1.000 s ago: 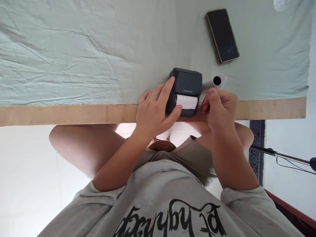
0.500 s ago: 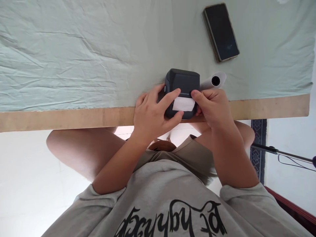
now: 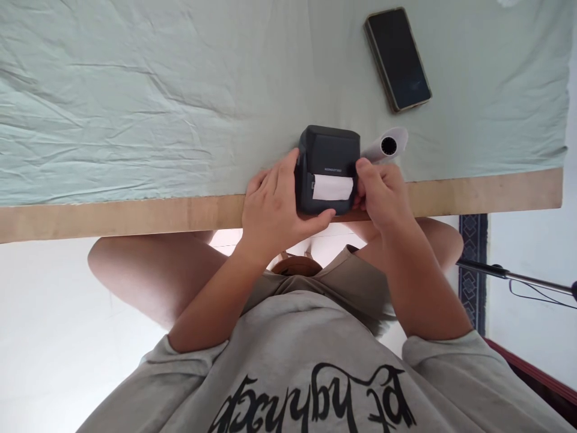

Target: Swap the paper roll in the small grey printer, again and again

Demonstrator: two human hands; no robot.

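Your left hand (image 3: 273, 210) is clamped on the side of the black device (image 3: 331, 153), thumb along its near edge, while your right hand (image 3: 383, 192) pinches at its right side; whether those fingertips hold anything is hard to tell. The device sits at the table's wooden edge (image 3: 198, 215), white paper (image 3: 332, 187) showing in its slot. Just beside it lies a white roll (image 3: 382, 146), with the phone (image 3: 399, 59) farther out on the green cloth (image 3: 252, 78).

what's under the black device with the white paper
Green cloth and the wooden edge show around the black device. Its body covers whatever is directly beneath, so I can't tell if anything is there.
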